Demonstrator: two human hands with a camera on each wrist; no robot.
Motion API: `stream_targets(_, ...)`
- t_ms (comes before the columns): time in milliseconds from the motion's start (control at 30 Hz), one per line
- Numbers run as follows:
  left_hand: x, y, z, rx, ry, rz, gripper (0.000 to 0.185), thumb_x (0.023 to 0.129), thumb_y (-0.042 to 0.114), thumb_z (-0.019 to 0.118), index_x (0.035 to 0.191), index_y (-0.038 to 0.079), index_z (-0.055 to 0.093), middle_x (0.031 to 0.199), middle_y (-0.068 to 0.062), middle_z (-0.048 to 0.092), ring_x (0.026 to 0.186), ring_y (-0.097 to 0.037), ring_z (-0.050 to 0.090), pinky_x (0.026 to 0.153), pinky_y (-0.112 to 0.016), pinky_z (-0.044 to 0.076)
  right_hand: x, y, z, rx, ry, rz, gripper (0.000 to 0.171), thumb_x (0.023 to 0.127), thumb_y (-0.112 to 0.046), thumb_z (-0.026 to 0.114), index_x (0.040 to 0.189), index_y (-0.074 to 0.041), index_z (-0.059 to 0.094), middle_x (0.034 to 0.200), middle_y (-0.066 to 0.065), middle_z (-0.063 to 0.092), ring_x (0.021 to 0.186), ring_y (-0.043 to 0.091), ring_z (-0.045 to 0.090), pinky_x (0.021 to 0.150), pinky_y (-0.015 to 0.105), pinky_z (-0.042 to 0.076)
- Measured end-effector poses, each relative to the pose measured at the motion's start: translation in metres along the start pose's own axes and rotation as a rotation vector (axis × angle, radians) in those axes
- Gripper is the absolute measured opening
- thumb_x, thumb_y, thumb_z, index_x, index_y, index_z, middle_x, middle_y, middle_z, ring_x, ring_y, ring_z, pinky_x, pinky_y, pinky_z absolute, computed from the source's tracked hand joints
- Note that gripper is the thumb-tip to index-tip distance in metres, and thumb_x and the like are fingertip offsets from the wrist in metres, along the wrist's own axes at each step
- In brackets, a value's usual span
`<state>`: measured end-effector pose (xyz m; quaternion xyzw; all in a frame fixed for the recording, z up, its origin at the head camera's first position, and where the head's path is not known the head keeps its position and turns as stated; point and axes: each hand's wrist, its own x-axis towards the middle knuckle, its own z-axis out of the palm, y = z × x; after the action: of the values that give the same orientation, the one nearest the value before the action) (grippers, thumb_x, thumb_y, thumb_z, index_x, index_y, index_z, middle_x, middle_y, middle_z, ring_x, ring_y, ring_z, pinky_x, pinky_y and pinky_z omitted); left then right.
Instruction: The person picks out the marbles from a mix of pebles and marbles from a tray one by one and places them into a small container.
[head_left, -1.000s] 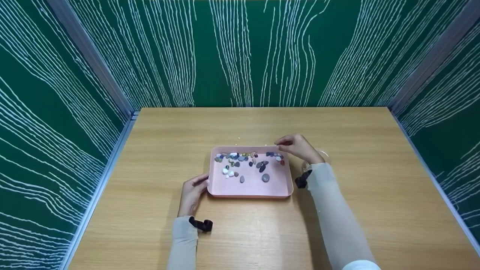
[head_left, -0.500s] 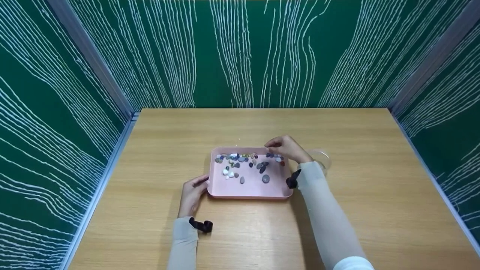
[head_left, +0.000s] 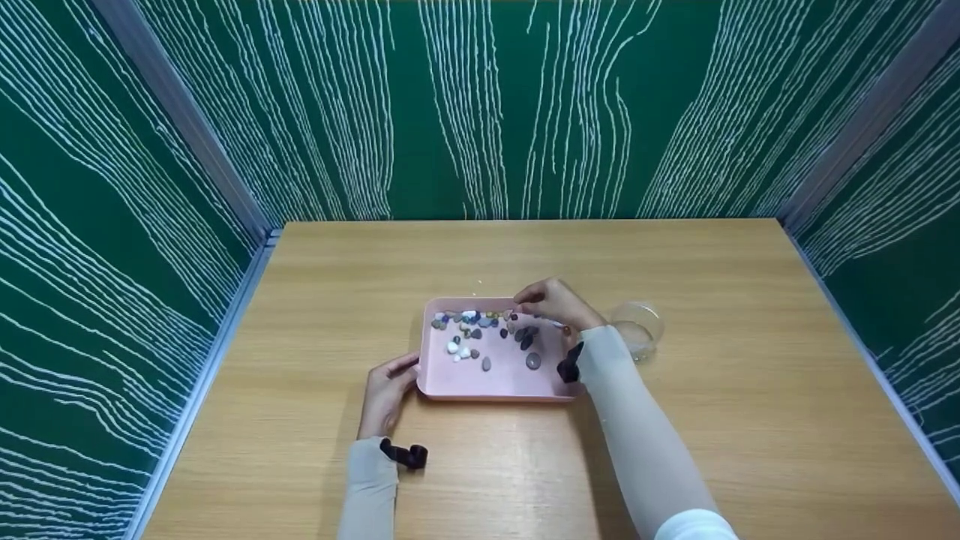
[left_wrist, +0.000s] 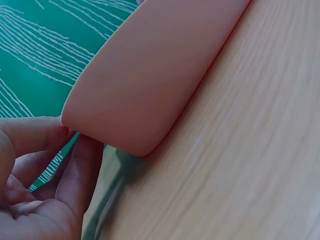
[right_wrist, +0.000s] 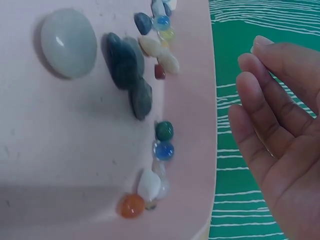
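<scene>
**Stones in a pink tray, a hand at each side**

Stones (head_left: 487, 334) of many colours lie in the pink tray (head_left: 495, 382), most of them bunched along its far wall, with a few white and grey ones scattered nearer the middle. We see the tray near the centre of the wooden table (head_left: 750, 420). In the right wrist view a pale round stone (right_wrist: 68, 42), dark grey ones, and small blue, green, orange and white ones sit against the pink floor.

Our left hand (head_left: 386, 390) rests at the tray's near left corner; in the left wrist view its thumb and fingers (left_wrist: 82, 165) touch the rim there, loosely bent.

Our right hand (head_left: 555, 304) hovers over the far right part of the tray, above the stones. From the right wrist view its fingers (right_wrist: 270, 95) are relaxed, close together and holding nothing we can see.

Just right of the tray stands a clear glass bowl (head_left: 637, 326); we cannot tell its contents.
</scene>
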<state>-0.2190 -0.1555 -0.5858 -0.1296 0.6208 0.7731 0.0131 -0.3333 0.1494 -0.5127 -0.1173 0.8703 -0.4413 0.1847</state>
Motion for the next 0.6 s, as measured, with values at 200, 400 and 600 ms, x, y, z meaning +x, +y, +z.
stream_targets(200, 0.000, 0.000, 0.000, 0.001, -0.009, 0.006, 0.037, 0.085, -0.011, 0.059, 0.121, -0.016, 0.056, 0.124, -0.028, 0.059, 0.096, -0.015, 0.063, 0.085, -0.024, 0.055, 0.005, -0.005, 0.008, 0.012, -0.023, 0.007, 0.023, 0.092, -0.007, 0.062, 0.114, -0.004, 0.070, 0.111, 0.014, 0.070, 0.104, 0.031, 0.065, 0.097, 0.042, 0.052)
stream_targets(400, 0.000, 0.000, -0.001, -0.003, -0.025, 0.001, 0.038, 0.086, -0.010, 0.059, 0.123, -0.015, 0.054, 0.130, -0.031, 0.054, 0.104, -0.020, 0.062, 0.091, -0.027, 0.054, 0.011, -0.008, 0.015, 0.004, -0.049, 0.024, 0.024, 0.092, -0.007, 0.062, 0.114, -0.005, 0.070, 0.109, 0.012, 0.071, 0.103, 0.030, 0.065, 0.094, 0.041, 0.053)
stream_targets(600, -0.001, -0.001, -0.001, -0.010, -0.023, 0.015, 0.037, 0.086, -0.010, 0.060, 0.122, -0.018, 0.054, 0.125, -0.030, 0.058, 0.097, -0.014, 0.062, 0.083, -0.021, 0.054, 0.015, -0.009, 0.025, -0.098, -0.029, -0.051, 0.021, 0.090, -0.011, 0.065, 0.110, -0.007, 0.072, 0.105, 0.009, 0.072, 0.088, 0.025, 0.066, 0.074, 0.030, 0.054)
